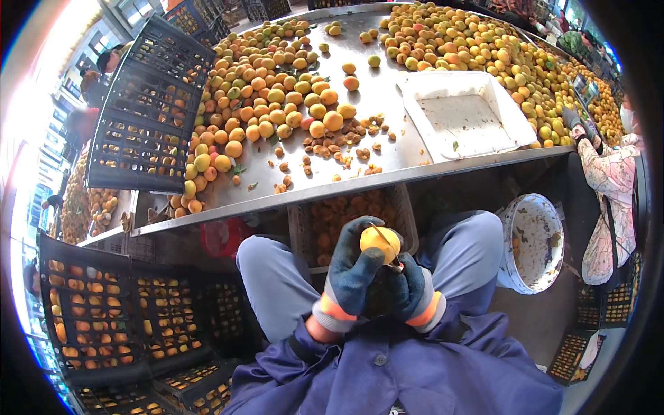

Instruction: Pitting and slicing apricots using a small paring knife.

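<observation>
My gloved left hand (353, 270) is closed round a yellow apricot (380, 240), held up above my lap. Close against it, my gloved right hand (409, 287) grips what looks like a small knife (396, 264), mostly hidden by the fingers. A thin dark line, blade or cut, runs across the fruit. Beneath the hands, a light crate (299, 235) of orange fruit pieces stands between my knees. Ahead, whole apricots (277, 97) are heaped on the metal table (277, 196), with brown pits (332, 143) scattered near its front edge.
A white tray (460, 117) rests on the table, and a black crate (142, 111) leans at its left. To my right stands a white bucket (531, 242). Crates of apricots (97, 311) line my left. A person in a floral sleeve (609, 173) works at far right.
</observation>
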{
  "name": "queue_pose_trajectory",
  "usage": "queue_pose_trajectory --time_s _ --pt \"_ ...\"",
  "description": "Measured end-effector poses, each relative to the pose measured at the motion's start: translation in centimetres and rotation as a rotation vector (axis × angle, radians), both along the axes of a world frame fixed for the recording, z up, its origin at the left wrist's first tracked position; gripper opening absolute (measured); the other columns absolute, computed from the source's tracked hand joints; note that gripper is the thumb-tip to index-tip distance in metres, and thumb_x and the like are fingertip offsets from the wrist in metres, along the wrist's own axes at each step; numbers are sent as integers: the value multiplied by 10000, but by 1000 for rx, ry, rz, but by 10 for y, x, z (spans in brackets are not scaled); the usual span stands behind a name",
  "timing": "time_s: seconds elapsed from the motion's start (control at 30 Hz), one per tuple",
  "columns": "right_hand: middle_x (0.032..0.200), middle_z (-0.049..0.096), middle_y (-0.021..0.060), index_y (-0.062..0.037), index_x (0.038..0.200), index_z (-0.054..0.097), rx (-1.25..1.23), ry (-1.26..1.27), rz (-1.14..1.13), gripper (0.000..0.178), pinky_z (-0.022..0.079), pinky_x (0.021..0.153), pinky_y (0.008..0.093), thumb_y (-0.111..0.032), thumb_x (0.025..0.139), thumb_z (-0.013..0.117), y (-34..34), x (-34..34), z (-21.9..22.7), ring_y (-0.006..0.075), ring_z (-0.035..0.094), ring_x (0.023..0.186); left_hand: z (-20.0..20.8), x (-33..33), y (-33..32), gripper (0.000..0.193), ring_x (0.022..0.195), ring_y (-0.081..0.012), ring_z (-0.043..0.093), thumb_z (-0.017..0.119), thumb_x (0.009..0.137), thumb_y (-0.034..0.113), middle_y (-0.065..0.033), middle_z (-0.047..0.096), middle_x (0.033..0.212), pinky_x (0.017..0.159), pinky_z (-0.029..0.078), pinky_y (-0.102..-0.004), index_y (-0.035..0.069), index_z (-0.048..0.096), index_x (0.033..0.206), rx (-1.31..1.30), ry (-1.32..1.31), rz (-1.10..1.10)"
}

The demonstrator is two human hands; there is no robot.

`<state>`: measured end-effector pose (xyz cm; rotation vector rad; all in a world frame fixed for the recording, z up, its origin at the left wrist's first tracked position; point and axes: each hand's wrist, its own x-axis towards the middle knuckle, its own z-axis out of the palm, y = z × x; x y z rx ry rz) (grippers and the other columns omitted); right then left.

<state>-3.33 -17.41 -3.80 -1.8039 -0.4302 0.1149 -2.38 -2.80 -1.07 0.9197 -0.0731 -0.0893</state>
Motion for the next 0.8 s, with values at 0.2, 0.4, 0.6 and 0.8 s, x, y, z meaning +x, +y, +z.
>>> queue_pose_trajectory --time_s 0.2,0.4,0.6,0.8 --pt "998 655 133 -43 1214 509 -78 -269 -17 409 515 659 374 -244 871 605 5 4 1 299 666 807 5 -4 -19 628 1016 -262 570 528 900 365 -149 606 1053 935 435 -391 7 324 1374 -92 26 98" --pt "901 646 132 -30 1107 567 -216 -362 44 300 487 549 395 -196 858 592 0 7 0 310 644 693 5 -3 -10 694 945 -243 573 564 831 274 -136 604 981 904 448 -376 -3 288 1404 -126 17 75" --pt "750 610 180 -12 997 576 -198 -274 71 200 460 535 423 -149 856 539 -5 5 9 391 598 657 12 -4 -1 753 928 -227 573 564 803 225 -132 594 993 881 460 -357 8 236 1445 105 -33 110" --pt "715 608 175 -44 999 536 -284 -224 118 219 478 561 428 -162 827 604 -13 0 17 380 617 660 12 -2 11 776 869 -170 562 440 766 -4 -111 579 1012 844 467 -300 21 127 1475 305 -221 85"
